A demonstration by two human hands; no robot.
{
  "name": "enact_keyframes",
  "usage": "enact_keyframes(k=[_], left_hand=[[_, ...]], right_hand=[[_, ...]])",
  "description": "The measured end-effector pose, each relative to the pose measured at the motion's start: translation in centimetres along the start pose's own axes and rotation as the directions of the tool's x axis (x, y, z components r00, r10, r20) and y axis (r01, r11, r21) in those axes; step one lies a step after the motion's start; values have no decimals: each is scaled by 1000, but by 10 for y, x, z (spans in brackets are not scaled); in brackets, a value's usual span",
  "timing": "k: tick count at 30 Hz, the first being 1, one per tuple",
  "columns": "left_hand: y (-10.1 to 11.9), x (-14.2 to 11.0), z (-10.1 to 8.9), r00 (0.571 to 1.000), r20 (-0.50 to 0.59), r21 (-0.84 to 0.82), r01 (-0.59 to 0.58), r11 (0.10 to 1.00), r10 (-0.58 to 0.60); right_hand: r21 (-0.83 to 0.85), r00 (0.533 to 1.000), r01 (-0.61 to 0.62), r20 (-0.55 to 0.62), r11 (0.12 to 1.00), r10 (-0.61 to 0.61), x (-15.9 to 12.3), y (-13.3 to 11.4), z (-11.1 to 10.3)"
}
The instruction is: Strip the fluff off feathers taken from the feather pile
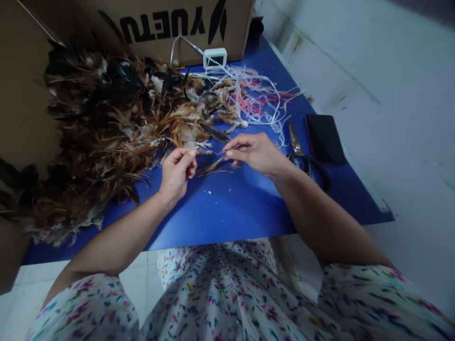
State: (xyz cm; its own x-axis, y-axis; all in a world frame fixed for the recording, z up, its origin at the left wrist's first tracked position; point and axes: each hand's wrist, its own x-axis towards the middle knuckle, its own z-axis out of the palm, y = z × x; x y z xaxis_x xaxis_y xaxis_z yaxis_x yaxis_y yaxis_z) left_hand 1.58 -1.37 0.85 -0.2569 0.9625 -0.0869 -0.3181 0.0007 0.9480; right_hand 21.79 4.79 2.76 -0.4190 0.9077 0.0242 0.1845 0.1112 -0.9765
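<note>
My left hand point(177, 171) is closed in a pinch, with a wispy brown feather point(185, 136) rising from its fingertips against the pile behind. Thumb and forefinger of my right hand point(254, 152) press together on a thin brown feather point(215, 166) that points left toward the other hand. A gap separates the two hands, both just above the blue tabletop point(220, 208). Beyond and left of them spreads a large heap of brown and black feathers point(124, 123). Small white scraps lie on the table between my forearms.
A cardboard box point(156, 47) with upside-down lettering stands at the back, below it a small white-framed display point(215, 59). Tangled white and red plastic strings point(256, 97) lie behind my right hand. Black-handled scissors point(296, 144) and a dark phone point(325, 139) rest at the right, near the wall.
</note>
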Motion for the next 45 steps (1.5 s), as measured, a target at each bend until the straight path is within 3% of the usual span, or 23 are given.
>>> enact_keyframes(k=[4, 10, 20, 26, 34, 45], left_hand=[[0, -1, 0, 1000, 8, 9, 20, 1000, -20], [1, -2, 1, 999, 13, 23, 49, 999, -49], [1, -5, 2, 996, 84, 28, 38, 999, -40], [1, -12, 5, 981, 191, 67, 14, 998, -27], [-3, -15, 3, 917, 369, 79, 128, 989, -148], [-7, -14, 2, 939, 304, 96, 141, 985, -163]], right_hand=[[-57, 994, 86, -55, 995, -90, 2, 5, -3], [35, 997, 25, -78, 999, -23, 2, 5, -1], [121, 999, -35, 14, 992, 34, -3, -11, 6], [188, 999, -44, 3, 981, 45, -3, -11, 9], [272, 998, -56, 44, 961, 46, -4, -9, 12], [296, 997, -28, -59, 955, 47, -1, -6, 9]])
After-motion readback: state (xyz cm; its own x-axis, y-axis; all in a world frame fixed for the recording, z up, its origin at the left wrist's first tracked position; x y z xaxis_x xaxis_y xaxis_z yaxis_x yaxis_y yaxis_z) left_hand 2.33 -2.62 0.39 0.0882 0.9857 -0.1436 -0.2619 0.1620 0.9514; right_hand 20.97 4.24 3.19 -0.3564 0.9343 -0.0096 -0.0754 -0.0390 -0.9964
